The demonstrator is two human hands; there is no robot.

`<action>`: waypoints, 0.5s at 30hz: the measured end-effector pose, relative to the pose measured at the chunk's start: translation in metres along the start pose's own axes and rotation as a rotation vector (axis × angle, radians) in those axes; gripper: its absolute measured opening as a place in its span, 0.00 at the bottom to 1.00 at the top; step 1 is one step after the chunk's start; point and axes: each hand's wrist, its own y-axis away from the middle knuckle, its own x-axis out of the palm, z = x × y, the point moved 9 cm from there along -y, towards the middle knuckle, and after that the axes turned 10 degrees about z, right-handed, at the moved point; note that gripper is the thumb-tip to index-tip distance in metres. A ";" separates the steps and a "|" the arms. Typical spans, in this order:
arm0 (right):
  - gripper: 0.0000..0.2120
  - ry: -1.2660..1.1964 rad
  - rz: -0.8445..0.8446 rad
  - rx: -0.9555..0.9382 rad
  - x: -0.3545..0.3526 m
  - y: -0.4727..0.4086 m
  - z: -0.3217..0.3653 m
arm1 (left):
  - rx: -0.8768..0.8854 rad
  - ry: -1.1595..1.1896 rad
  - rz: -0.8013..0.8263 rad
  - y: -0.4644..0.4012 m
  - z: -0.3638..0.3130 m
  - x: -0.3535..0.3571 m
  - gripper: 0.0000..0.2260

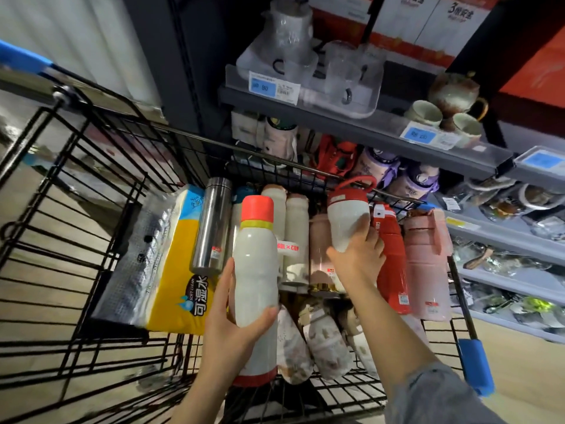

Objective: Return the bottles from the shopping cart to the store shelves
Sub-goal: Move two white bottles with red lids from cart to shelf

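Left hand (227, 325) wraps the low body of a tall white bottle (256, 261) with a red cap, lifted above the cart (91, 209). Right hand (357, 258) cups the base of a short white bottle (347, 221) with a red loop lid, raised toward the shelf (351, 123) beyond its fingertips. Both look rigid, smooth, likely slippery and light if empty; mid-body grips suit them. Between and beyond the hands, seven or so bottles lie in the cart; exact count unclear. One tissue pack (180, 264) lies left of the left hand.
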 end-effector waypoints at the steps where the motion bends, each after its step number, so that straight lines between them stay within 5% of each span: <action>1: 0.50 -0.064 -0.021 -0.028 -0.006 0.003 0.000 | 0.020 -0.008 0.000 0.000 -0.003 0.001 0.44; 9: 0.52 -0.758 -0.068 -0.150 -0.069 0.058 -0.035 | 0.134 0.009 0.118 -0.010 -0.044 0.053 0.42; 15: 0.51 -0.809 -0.139 -0.190 -0.121 0.100 -0.097 | 0.277 -0.004 0.184 -0.005 -0.086 0.110 0.45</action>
